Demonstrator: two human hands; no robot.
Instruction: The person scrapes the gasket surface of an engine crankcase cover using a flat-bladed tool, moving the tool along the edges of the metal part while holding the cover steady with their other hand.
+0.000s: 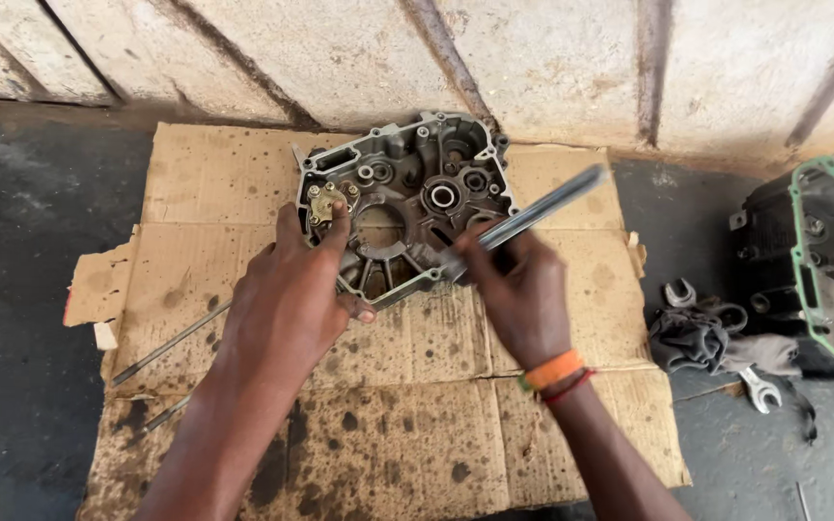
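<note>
Grey cast-metal engine case half (405,207) flat on oil-spotted corrugated cardboard (407,434), left hand (287,304) spread open, fingertips pressing its brass-coloured fitting (327,201), right hand (518,289) closed around a long steel bar (533,217), second case with green gasket (808,265) at right

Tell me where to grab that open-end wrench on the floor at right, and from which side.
Take the wrench by its shank just behind the open jaw end, coming from above and the near side. That end lies bare on the floor; the rest runs under the grey rag, so a grip there would snag cloth. Judged from one view.
</note>
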